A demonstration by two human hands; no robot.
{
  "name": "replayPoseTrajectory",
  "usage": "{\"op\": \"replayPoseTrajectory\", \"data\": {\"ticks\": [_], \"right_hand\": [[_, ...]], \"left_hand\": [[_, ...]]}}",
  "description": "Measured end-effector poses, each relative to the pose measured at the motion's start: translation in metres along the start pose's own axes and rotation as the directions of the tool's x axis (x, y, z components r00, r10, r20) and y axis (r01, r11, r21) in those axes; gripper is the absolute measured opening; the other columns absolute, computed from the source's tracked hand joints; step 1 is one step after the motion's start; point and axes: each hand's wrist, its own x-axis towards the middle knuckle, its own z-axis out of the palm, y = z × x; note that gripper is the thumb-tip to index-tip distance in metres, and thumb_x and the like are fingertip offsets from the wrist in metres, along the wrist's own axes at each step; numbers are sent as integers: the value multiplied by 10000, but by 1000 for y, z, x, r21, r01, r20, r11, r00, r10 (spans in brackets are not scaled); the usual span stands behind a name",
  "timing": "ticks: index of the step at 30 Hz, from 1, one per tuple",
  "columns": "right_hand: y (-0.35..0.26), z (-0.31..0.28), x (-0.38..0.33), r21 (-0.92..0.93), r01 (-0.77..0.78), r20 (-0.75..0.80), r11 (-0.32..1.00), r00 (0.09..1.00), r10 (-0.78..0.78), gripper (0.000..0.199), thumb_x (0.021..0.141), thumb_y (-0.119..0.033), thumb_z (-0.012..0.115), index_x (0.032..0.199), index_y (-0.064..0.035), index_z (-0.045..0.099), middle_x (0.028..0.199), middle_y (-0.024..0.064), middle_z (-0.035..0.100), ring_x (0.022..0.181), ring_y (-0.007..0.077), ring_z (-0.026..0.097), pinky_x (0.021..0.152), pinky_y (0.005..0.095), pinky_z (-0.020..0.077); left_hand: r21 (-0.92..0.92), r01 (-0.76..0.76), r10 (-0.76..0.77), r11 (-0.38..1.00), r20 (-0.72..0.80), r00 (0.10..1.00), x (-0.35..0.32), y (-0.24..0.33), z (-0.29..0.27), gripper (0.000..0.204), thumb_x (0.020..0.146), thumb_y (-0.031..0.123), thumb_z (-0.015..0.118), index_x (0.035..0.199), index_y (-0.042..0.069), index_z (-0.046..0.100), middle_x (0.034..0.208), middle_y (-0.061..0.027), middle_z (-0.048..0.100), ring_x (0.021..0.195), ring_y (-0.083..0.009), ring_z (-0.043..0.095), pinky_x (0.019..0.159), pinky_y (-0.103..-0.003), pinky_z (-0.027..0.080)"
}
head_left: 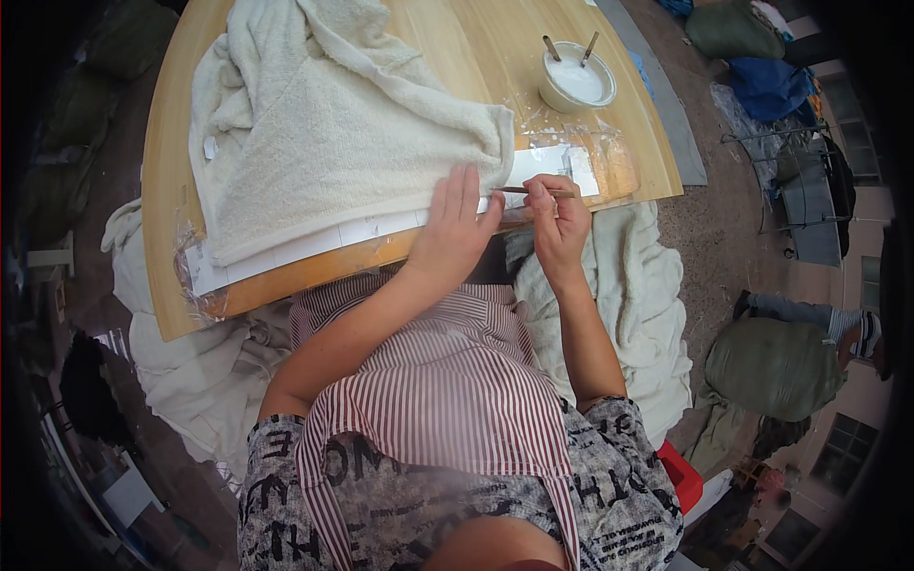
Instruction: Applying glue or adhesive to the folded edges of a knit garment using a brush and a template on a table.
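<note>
A cream terry towel [352, 133] lies spread over the table, with bunched folds toward the far left. My left hand [454, 226] rests flat near its right front corner, fingers stretched out over the edge. In my right hand [560, 224] is a thin paintbrush [535, 191], pinched between thumb and fingers, its tip pointing left at the towel's edge. Under the towel's front edge runs a white marked strip [314, 240] on an orange-brown board [257, 290] covered with clear plastic. Beyond my right hand, a bowl of white paste or paint [578, 78] holds two more brushes.
The wooden tabletop [457, 48] has a curved look and white smears near the bowl. Piles of cream towels [628, 305] hang or lie on both sides of my lap. Large green bundles [776, 369] stand on the floor at the right, one beside another person [852, 333].
</note>
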Motion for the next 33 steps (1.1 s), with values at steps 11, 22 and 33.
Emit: {"op": "replayPoseTrajectory", "data": {"ticks": [11,22,33], "right_hand": [[-10,3,10,143,-20,-64,990,998,29,158,971,-132,538,932,11,594,867,37,603,730,81,538,669,219,444],[-40,51,9,-66,210,274,975,944,-185,92,823,-89,642,880,-29,683,884,79,676,860,259,602,803,348,458],[-56,84,2,262,-236,331,936,933,143,128,845,-128,625,866,-16,683,883,83,680,879,240,601,833,338,443]], "left_hand": [[68,-47,47,997,6,999,-2,-2,0,468,822,176,505,1250,-11,495,1325,-355,414,1255,-483,407,1044,-528,332],[-1,-79,79,997,101,992,-6,-5,31,571,845,246,508,1336,-33,421,1375,-316,379,1301,-471,348,1085,-566,249],[-767,183,-159,615,106,982,-5,-5,21,532,841,250,514,1291,-18,421,1352,-296,419,1288,-460,376,1071,-549,286]]}}
